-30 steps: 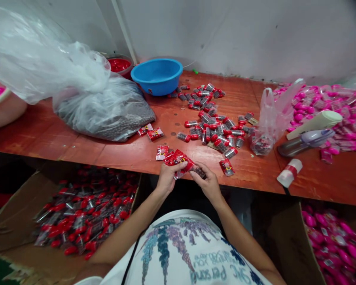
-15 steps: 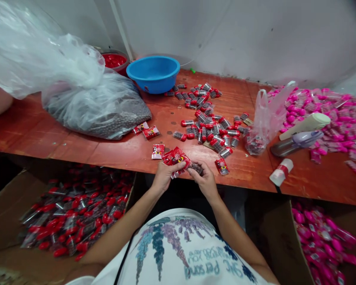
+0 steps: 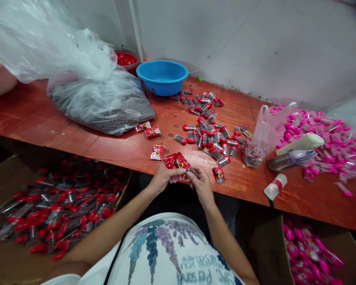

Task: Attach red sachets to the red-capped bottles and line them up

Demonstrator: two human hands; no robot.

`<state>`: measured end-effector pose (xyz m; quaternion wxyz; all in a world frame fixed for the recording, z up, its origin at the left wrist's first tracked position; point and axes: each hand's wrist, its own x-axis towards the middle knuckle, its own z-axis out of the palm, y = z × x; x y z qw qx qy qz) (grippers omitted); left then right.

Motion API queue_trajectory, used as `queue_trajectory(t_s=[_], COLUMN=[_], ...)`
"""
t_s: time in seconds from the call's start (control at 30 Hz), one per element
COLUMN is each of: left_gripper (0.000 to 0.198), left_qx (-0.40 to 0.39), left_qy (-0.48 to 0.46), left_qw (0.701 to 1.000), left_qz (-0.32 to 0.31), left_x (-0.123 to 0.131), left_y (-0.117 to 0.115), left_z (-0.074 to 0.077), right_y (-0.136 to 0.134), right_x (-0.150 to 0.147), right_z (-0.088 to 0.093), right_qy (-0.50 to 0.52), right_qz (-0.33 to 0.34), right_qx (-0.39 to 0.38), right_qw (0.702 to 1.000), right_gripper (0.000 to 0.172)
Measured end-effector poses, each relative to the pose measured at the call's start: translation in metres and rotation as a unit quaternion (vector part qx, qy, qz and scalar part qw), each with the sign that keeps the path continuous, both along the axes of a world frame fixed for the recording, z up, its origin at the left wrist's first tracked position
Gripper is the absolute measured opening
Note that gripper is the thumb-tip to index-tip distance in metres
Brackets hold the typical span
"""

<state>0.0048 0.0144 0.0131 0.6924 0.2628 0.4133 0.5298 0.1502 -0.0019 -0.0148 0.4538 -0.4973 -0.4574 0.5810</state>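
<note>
In my left hand (image 3: 162, 178) is a small fan of red printed packets (image 3: 175, 160), pinched under the thumb above the table's front edge. My right hand (image 3: 203, 187) grips a small clear bottle of dark beads (image 3: 194, 172) right beside them; its far end is hidden by the fingers. Both hands nearly touch. A loose packet (image 3: 157, 152) lies just beyond my left hand, another red packet (image 3: 218, 174) to the right of my right hand. Farther back spreads a pile of red-capped bead bottles (image 3: 209, 132).
A plastic bag of dark beads (image 3: 106, 107) slumps at the left, near a blue basin (image 3: 162, 85). Pink-capped bottles (image 3: 338, 134) heap at the right, behind a small plastic bag (image 3: 258, 138) and a white roll (image 3: 275, 187). Boxes of red (image 3: 62, 209) and pink items (image 3: 308, 253) sit below the table edge.
The view has turned slightly. My right hand has drawn the bottle closer to the packets, and its fingers now cover more of it. The packets stay in my left hand.
</note>
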Motion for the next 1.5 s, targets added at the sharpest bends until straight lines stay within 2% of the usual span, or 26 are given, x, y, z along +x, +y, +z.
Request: queue_trajectory(t_s=[0.13,0.3,0.47,0.7,0.93,1.03,1.1,1.2,1.27,1.3,1.33,1.43,1.5], left_gripper=[0.022,0.023,0.022,0.024,0.024,0.031,0.04,0.046,0.045,0.045,0.045,0.04,0.04], left_qx=[-0.01,-0.028,-0.041,-0.03,-0.039,-0.092,-0.13,-0.167,-0.168,-0.163,-0.156,-0.13,-0.112], left_qy=[0.001,0.011,-0.019,-0.035,-0.047,-0.081,-0.087,-0.077,-0.07,-0.068,-0.068,-0.061,-0.05], left_qw=[1.0,0.999,0.999,0.998,0.998,0.992,0.988,0.983,0.982,0.983,0.984,0.988,0.99], left_qz=[0.021,0.026,-0.018,0.034,-0.023,-0.013,0.007,0.027,0.043,0.053,0.06,0.06,0.072], left_x=[0.0,0.0,0.002,-0.002,0.007,0.006,0.002,-0.002,-0.001,0.0,0.002,0.005,0.003], left_y=[0.002,0.001,-0.002,0.001,-0.002,-0.001,0.0,0.0,0.0,0.0,0.001,0.003,0.005], left_z=[-0.005,-0.008,-0.01,-0.011,-0.018,-0.021,-0.023,-0.026,-0.029,-0.03,-0.031,-0.033,-0.033], right_y=[-0.003,-0.003,-0.001,0.002,0.002,0.002,0.002,-0.001,-0.003,-0.004,-0.004,0.001,0.009], right_x=[-0.002,0.002,0.003,0.009,0.009,0.03,0.052,0.08,0.082,0.076,0.067,0.025,0.001], right_z=[-0.007,-0.007,-0.005,-0.003,-0.006,-0.01,-0.014,-0.02,-0.02,-0.02,-0.018,-0.015,-0.014], right_qy=[-0.078,-0.066,-0.002,0.019,0.042,-0.026,-0.125,-0.32,-0.398,-0.404,-0.39,-0.272,-0.208], right_qz=[-0.047,0.01,-0.002,0.003,-0.039,-0.086,-0.137,-0.211,-0.234,-0.224,-0.197,-0.063,-0.013], right_qx=[0.056,0.091,0.044,0.042,-0.055,-0.044,-0.013,0.049,0.081,0.095,0.108,0.123,0.119], right_qw=[0.994,0.994,0.999,0.999,0.997,0.995,0.983,0.922,0.883,0.882,0.893,0.952,0.971], right_gripper=[0.031,0.041,0.055,0.045,0.039,0.041,0.043,0.046,0.046,0.045,0.044,0.036,0.034])
